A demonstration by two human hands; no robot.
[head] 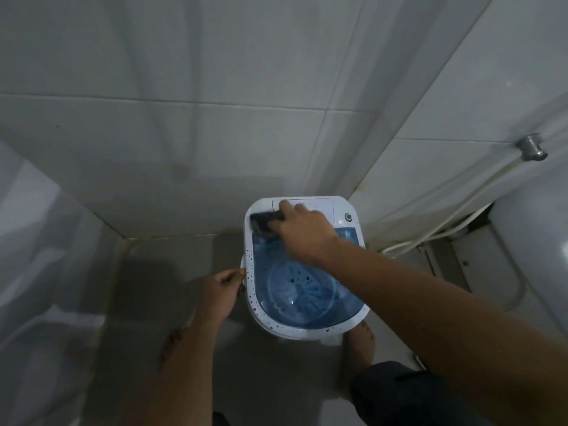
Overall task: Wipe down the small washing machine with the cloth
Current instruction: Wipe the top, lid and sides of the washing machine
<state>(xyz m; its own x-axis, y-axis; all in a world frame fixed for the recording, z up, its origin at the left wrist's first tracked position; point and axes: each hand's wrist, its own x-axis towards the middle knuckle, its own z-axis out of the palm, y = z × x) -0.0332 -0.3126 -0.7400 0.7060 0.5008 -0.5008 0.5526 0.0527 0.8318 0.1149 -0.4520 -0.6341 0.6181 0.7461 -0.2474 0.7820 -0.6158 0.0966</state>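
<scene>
A small white washing machine (344,325) with a clear blue lid stands on the floor in the tiled corner. Dark specks dot its white rim along the left and front. A dark cloth (261,224) lies on the machine's back left top, at the edge of the control panel. My right hand (304,232) presses down on the cloth, fingers spread over it toward the panel. My left hand (222,292) grips the handle on the machine's left side. A round knob (348,217) sits at the panel's right.
Tiled walls close in behind and to the right of the machine. A white hose (430,233) runs along the right wall from a metal fitting (531,147) down to the floor. A white fixture (528,256) stands at the right. My bare feet (362,342) are beside the machine.
</scene>
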